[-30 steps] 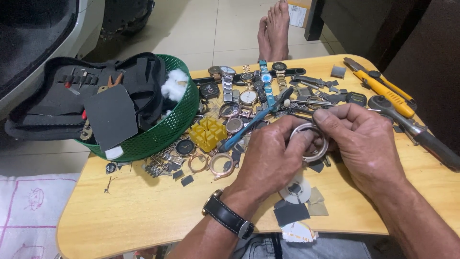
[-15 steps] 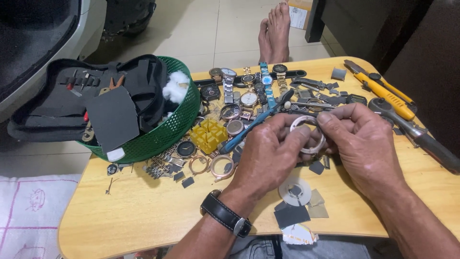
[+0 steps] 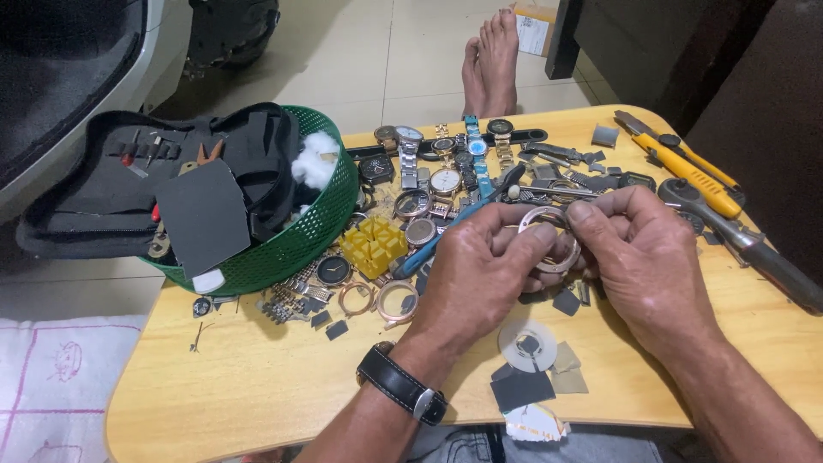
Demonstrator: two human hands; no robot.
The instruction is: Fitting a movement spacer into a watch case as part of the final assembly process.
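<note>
My left hand (image 3: pixel 480 274) and my right hand (image 3: pixel 647 257) meet over the middle of a wooden table (image 3: pixel 257 386). Between their fingertips they pinch a round metal watch case ring (image 3: pixel 549 236), empty in the middle. A black wristwatch (image 3: pixel 399 387) is strapped on my left wrist. Just under the hands lie a round white disc (image 3: pixel 527 343) and several small dark and tan squares (image 3: pixel 523 386). A blue-handled tool (image 3: pixel 454 225) lies slanted beside my left hand.
A green basket (image 3: pixel 300 240) with a black tool pouch (image 3: pixel 129 189) and white cotton stands at the left. Several watches and loose cases (image 3: pixel 437 171), a yellow case holder (image 3: pixel 373 244), a yellow knife (image 3: pixel 686 171) and a dark handled tool (image 3: pixel 746 244) lie around. Bare feet (image 3: pixel 493 60) rest beyond the table.
Both hands have stayed together on the ring, with the fingers shifting slightly around it. The view has tilted a little; nothing on the table has moved.
</note>
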